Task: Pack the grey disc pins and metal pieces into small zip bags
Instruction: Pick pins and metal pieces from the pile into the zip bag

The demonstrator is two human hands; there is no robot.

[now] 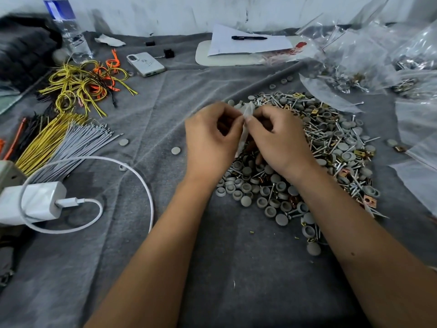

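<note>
A grey cloth-covered surface (179,95) keeps loose parts from rolling. The heap of grey disc pins and metal pieces (314,152) lies at three o'clock, within reach. Directly over it, the left hand (210,138) and right hand (281,138) each pinch a small clear zip bag (247,112), apparently working its mouth, so spills would land on the heap.

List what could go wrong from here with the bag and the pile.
1. Both hands, left and right, pinch the small bag at its top above the pile; if it slips, whatever is inside may drop back into the heap.
2. The pile holds pointed screws; they might pierce the thin plastic or prick a finger.
3. Stray discs lie apart on the cloth and could be missed.
</note>
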